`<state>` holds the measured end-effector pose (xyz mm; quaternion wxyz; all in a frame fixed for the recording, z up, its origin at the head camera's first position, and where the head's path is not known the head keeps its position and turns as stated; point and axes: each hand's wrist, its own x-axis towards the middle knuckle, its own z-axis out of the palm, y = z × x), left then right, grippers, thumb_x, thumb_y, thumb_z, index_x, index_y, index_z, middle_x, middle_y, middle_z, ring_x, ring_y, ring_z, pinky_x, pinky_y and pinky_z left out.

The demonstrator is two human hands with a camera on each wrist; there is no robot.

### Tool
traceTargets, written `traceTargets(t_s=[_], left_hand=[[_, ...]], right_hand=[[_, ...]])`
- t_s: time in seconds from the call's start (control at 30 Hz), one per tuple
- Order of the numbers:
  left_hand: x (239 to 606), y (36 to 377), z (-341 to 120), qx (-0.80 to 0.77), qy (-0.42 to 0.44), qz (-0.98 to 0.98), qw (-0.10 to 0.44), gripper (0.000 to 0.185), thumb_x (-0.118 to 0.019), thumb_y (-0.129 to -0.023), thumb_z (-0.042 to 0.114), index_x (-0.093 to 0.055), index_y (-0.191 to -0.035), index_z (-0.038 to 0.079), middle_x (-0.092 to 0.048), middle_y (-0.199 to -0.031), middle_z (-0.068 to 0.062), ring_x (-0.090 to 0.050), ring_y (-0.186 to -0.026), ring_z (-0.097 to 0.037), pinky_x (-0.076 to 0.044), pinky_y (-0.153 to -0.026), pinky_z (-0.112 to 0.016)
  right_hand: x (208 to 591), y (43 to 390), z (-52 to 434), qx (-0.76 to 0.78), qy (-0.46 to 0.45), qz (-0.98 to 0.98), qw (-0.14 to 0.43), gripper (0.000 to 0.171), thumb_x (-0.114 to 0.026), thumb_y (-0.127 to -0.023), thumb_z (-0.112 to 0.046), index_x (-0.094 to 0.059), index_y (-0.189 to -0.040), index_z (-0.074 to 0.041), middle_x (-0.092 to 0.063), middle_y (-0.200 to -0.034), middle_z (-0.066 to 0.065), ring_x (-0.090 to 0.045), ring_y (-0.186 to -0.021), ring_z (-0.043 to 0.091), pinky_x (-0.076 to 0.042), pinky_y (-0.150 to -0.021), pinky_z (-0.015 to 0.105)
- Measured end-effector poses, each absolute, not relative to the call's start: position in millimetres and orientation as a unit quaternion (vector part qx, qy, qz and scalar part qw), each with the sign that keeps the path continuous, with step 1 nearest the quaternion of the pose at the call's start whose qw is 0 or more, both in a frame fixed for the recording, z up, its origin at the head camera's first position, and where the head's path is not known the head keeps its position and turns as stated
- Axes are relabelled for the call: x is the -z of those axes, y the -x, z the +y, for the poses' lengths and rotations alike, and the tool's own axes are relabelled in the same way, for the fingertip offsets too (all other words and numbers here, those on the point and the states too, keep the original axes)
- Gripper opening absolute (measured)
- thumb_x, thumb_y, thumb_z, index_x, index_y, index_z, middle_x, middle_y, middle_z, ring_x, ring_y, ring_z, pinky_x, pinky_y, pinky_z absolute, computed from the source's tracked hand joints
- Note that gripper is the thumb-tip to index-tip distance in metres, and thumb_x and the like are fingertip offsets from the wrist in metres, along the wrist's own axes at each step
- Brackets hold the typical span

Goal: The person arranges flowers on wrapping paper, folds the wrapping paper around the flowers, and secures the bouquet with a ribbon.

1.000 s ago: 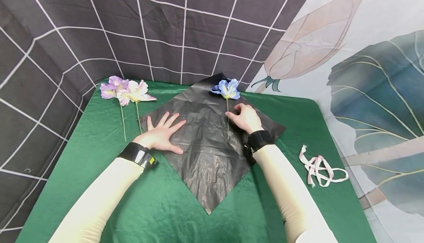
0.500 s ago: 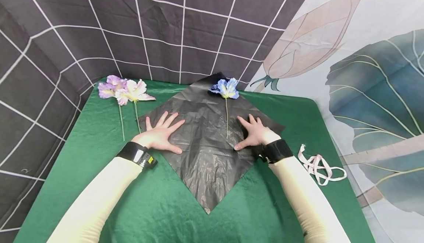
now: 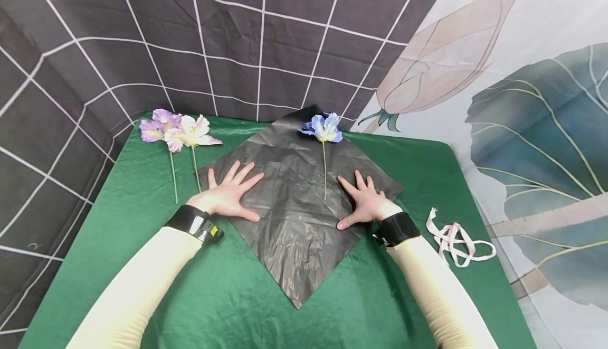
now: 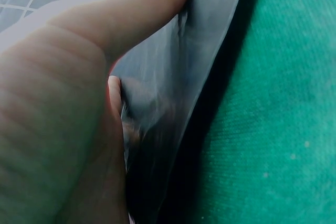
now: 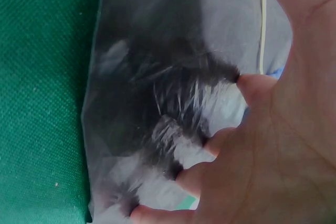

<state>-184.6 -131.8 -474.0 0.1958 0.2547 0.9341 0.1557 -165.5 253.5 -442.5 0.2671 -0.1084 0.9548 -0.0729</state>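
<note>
Both hands are flat on the black sheet (image 3: 294, 217), fingers spread and straight, not gripping anything. The sheet lies as a diamond on the green tablecloth (image 3: 142, 264), one corner pointing back toward the person's body and the opposite one out past the fingertips.

Left hand (image 3: 228, 193) presses down near the sheet's left corner, right hand (image 3: 366, 204) near the right corner, so they're well apart with the middle of the sheet between them. From the left wrist view the thumb (image 4: 131, 14) lies right on the dark plastic; the right wrist view shows the fingertips (image 5: 252, 85) pushing wrinkles into it.

Between the hands, a bit closer to the right one, the blue flower (image 3: 324, 127) lies on the sheet, bloom out beyond the fingers, thin stem running back toward the person. Neither hand touches it.

Out past the left hand, off the sheet, lie two purple-and-white flowers (image 3: 178, 130). Just right of the right wrist lies a pink ribbon (image 3: 453, 238) in a loose tangle.
</note>
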Motion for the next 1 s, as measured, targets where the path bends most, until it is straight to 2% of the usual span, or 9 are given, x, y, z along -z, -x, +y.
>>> traceTargets(t_s=[0.23, 0.47, 1.0], left_hand=[[473.6, 185.0, -132.8, -0.160, -0.254, 0.933, 0.198, 0.110, -0.066, -0.065, 0.076, -0.014, -0.153, 0.034, 0.005, -0.160, 0.001, 0.013, -0.145, -0.033, 0.013, -0.091, -0.079], [475.4, 185.1, -133.7, -0.159, -0.256, 0.933, 0.196, 0.110, -0.066, -0.064, 0.076, -0.014, -0.152, 0.035, 0.005, -0.160, 0.002, 0.012, -0.145, -0.033, 0.014, -0.091, -0.079], [471.9, 183.2, -133.0, -0.158, -0.264, 0.935, 0.175, 0.110, -0.068, -0.064, 0.074, -0.018, -0.152, 0.032, -0.001, -0.161, -0.002, 0.006, -0.145, -0.037, 0.011, -0.090, -0.080]], right_hand=[[443.1, 166.3, 252.9, 0.071, 0.109, 0.957, 0.261, 0.129, -0.080, -0.053, -0.068, -0.009, -0.154, -0.031, 0.006, -0.158, 0.020, 0.002, -0.140, 0.050, -0.019, -0.096, 0.077], [443.3, 166.3, 252.5, 0.078, 0.095, 0.955, 0.269, 0.129, -0.081, -0.051, -0.067, -0.008, -0.153, -0.034, 0.009, -0.158, 0.016, 0.006, -0.141, 0.047, -0.015, -0.095, 0.079], [447.2, 167.0, 254.0, 0.081, 0.094, 0.960, 0.251, 0.130, -0.082, -0.047, -0.068, -0.012, -0.152, -0.036, 0.004, -0.158, 0.016, 0.002, -0.142, 0.047, -0.017, -0.093, 0.079]])
